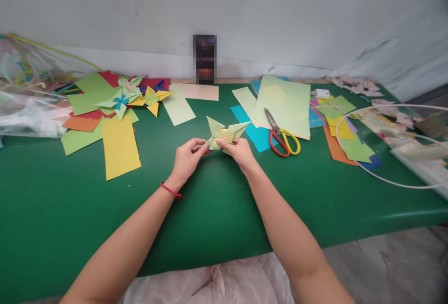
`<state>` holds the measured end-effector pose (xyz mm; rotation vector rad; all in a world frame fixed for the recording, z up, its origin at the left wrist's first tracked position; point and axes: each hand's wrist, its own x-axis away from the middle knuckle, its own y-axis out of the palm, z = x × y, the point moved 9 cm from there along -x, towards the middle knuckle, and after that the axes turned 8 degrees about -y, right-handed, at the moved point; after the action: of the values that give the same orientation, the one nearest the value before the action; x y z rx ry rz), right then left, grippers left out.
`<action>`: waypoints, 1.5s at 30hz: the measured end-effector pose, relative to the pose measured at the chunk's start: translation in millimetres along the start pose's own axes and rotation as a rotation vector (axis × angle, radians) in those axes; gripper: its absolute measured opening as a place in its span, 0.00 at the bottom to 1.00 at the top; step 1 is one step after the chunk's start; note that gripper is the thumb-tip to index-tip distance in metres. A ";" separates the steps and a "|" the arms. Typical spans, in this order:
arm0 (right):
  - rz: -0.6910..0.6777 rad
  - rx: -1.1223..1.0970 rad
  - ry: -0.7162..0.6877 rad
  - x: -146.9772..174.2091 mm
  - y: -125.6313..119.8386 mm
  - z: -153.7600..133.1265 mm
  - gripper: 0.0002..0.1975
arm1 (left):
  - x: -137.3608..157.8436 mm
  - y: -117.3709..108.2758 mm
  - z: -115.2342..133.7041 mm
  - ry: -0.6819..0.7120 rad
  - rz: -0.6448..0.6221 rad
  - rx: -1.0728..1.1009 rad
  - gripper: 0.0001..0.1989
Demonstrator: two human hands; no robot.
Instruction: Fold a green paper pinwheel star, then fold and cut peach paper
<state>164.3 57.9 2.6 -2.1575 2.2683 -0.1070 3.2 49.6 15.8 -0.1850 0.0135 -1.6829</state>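
Observation:
A pale green folded paper flower (217, 131) with pointed petals is held just above the green table, between both hands. My left hand (189, 157) pinches its lower left petal, fingers closed; a red cord is round that wrist. My right hand (241, 152) grips the flower from the right, with the thumb lying across its pale yellow centre. The fingers partly hide the lower petals. To the right, scissors (276, 129) with one red and one yellow handle lie partly open on pale green paper sheets (289, 108).
Finished paper flowers (152, 101) lie on coloured sheets at the back left, near a yellow sheet (121, 147). Blue paper (261, 138) lies under the pale sheets. A white cable (378, 181) loops over the right side beside paper scraps (339, 126). A pixelated dark object (205, 59) leans on the wall.

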 end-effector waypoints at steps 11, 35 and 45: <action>-0.003 -0.015 -0.039 -2.9 -4.2 1.6 0.16 | 4.1 -5.5 12.5 0.099 0.068 -0.103 0.09; -0.039 0.060 -0.076 -0.6 -1.4 -5.2 0.19 | 0.7 -3.5 0.3 -0.018 0.037 0.128 0.14; -0.171 -0.011 -0.111 4.7 14.5 -16.8 0.26 | 0.3 -8.8 3.6 -0.001 0.044 0.081 0.15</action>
<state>148.7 54.6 18.8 -2.2971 2.0296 0.0243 -5.0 50.8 20.4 -0.1241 -0.0512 -1.6360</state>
